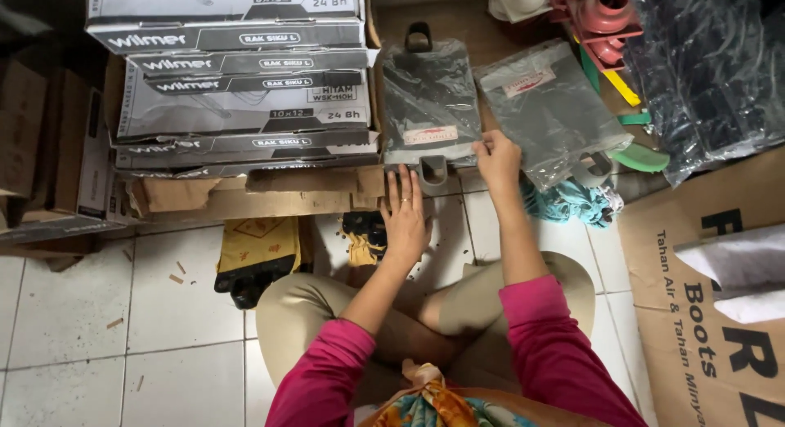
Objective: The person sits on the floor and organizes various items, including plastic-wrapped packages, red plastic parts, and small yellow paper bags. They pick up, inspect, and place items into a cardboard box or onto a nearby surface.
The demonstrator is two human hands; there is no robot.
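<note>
clear plastic bag (431,100), holding a dark item, lies flat on the floor (163,312) straight ahead of the seated person. right hand (497,159) is pinched on the bag's lower right corner. left hand (405,219) lies released, fingers flat and spread on the white tile just below the bag's lower edge, grasping nothing. a second plastic bag (552,108) lies tilted just right of the first bag. stacked grey cartons (237,76) stand left of the bag. a brown carton (703,296) sits right of and below it.
</note>
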